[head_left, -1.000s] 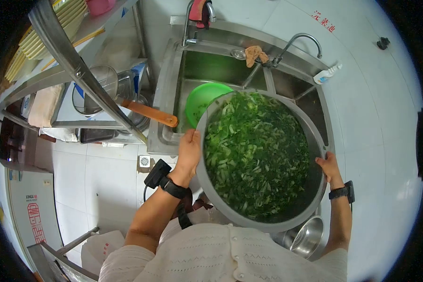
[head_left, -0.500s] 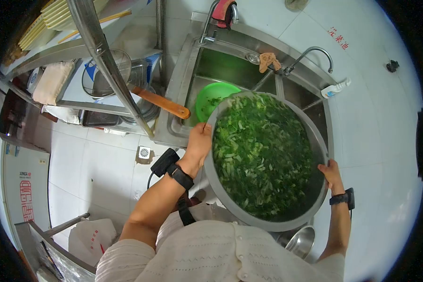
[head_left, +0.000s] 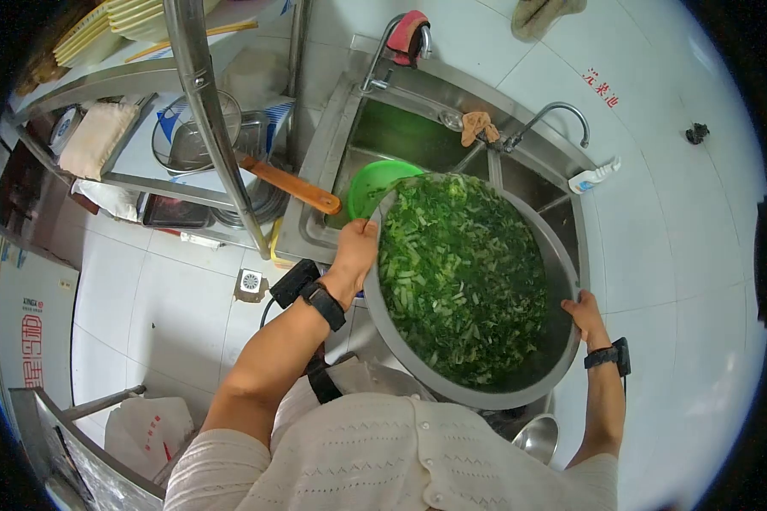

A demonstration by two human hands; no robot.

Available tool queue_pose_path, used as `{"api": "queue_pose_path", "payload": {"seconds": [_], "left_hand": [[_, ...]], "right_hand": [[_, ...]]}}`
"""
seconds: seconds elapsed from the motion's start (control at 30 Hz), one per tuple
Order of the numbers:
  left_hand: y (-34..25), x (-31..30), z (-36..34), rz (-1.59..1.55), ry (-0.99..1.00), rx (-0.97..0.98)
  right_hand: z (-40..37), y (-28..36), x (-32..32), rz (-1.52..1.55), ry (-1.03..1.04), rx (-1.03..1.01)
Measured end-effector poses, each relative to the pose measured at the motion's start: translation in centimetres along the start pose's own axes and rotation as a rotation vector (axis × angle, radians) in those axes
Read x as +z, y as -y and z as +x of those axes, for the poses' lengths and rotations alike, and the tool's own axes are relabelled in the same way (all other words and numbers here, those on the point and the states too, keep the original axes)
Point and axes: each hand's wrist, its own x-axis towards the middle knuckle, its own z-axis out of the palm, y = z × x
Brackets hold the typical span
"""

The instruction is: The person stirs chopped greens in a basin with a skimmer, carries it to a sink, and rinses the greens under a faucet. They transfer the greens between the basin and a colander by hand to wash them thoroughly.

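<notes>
A large grey metal basin is filled with chopped green leaves in water, the leaves lying toward its left side. Its left rim is gripped by my left hand, and my right hand clasps the right rim. The basin hangs in front of and partly over the edge of a steel sink. Behind it, a green plastic bowl sits in the sink's left compartment, partly hidden by the basin.
A shelf rack post stands at the left, with a wooden handle jutting toward the sink. Two faucets rise behind the basins. A white bottle is on the sink's right edge, and a steel bowl sits low near my body.
The basin and both hands have shifted slightly left and up in view, and the leaves and water have moved inside it. The view has turned a little. Both hands keep their hold.
</notes>
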Motion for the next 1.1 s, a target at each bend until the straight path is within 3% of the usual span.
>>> {"api": "queue_pose_path", "payload": {"seconds": [0.13,0.43,0.67,0.77,1.1], "left_hand": [[0.0,0.1,0.1,-0.026,0.002,-0.010],[0.8,-0.1,0.8,-0.042,0.005,-0.036],[0.7,-0.1,0.5,0.008,0.016,-0.040],[1.1,0.1,0.6,0.001,-0.023,-0.021],[1.4,0.0,1.5,-0.033,0.002,-0.061]], "right_hand": [[-1.7,2.3,0.4,0.085,0.016,0.019],[-0.1,0.8,-0.2,0.060,0.053,0.070],[0.7,-1.0,-0.4,0.034,0.018,-0.010],[-0.8,1.3,-0.1,0.136,0.060,0.028],[-2.0,3.0,-0.4,-0.015,0.071,0.045]]}}
